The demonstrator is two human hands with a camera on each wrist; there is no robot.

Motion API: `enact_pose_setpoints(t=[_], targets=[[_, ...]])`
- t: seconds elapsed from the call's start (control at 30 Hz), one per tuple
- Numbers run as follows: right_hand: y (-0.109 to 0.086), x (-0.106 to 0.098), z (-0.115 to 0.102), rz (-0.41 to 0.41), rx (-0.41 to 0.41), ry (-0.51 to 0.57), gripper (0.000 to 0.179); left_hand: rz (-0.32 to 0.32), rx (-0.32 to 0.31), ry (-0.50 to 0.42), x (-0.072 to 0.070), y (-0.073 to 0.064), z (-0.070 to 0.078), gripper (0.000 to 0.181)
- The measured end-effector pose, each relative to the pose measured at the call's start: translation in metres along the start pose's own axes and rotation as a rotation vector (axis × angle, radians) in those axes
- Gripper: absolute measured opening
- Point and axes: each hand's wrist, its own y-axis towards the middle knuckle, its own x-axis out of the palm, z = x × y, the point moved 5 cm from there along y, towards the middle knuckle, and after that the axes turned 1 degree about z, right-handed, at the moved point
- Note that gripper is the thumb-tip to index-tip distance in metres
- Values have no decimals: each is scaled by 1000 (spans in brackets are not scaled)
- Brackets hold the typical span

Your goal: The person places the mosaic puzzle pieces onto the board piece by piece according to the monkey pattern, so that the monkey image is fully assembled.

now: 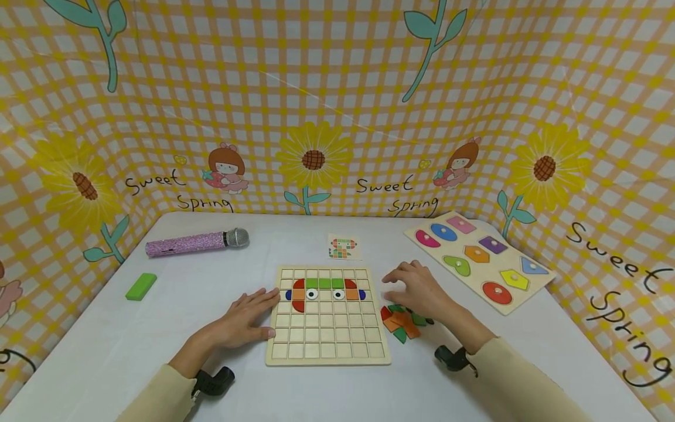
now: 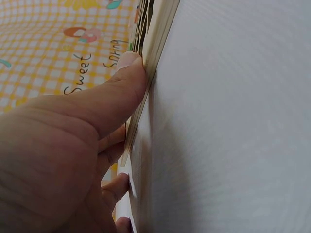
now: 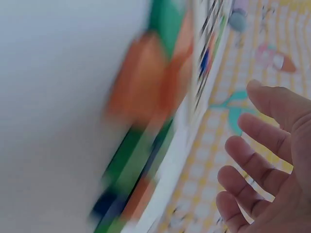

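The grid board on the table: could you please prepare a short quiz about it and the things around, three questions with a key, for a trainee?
1. Which hand touches the edge of the board?
A) left
B) right
C) neither
2. True or false: in the head view, the microphone lies to the left of the board.
3. How many round eye pieces are on the board?

Key:
1. A, the left hand.
2. True.
3. Two.

Around the square pale-wooden grid board (image 1: 330, 335), there is room to pass at 6 o'clock over the white tabletop (image 1: 316, 395); the left hand (image 1: 239, 321) blocks 9 o'clock, heaped flat orange, green and red pieces (image 1: 404, 322) 3 o'clock.
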Motion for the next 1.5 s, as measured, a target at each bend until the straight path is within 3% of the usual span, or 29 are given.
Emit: enact_pose_setpoints(t=[0.27,0.47,1.0,1.5], targets=[[-17,-9,59,-12,89,5,25,0,5,-7,-1,-1,1,73],[-21,-9,81,-58,133,18,23,0,5,1,-1,-1,1,73],[-13,2,89,-156,88,-34,24,1,-1,-3,-2,-1,2,73],[-11,1,83,-145,142,4,22,-4,-7,-1,-2,-1,2,73]])
